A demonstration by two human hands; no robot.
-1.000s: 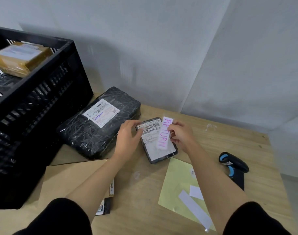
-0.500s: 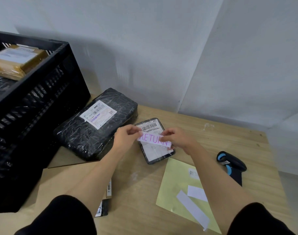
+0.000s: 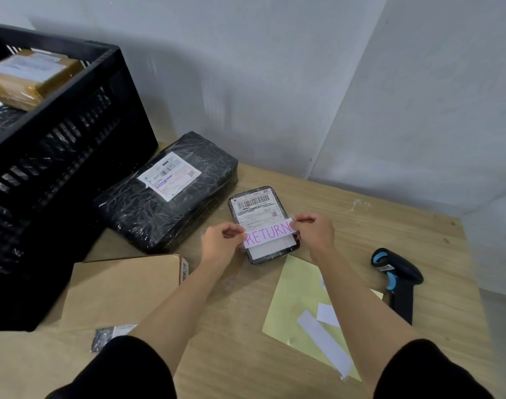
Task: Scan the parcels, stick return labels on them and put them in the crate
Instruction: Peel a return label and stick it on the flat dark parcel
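Now the white paper strip lettered RETURN in pink [image 3: 268,234] is stretched taut just over the small flat black-wrapped parcel [image 3: 254,205], evidently so it can be laid square and unwrinkled below the barcode. The parcel is lying toward the back edge of the pale wooden bench [image 3: 389,226]. One end is pinched by the left hand [image 3: 221,243], the other by the right hand [image 3: 315,230], forearms converging. The black slatted plastic crate [image 3: 73,116] is seen at the back left corner.
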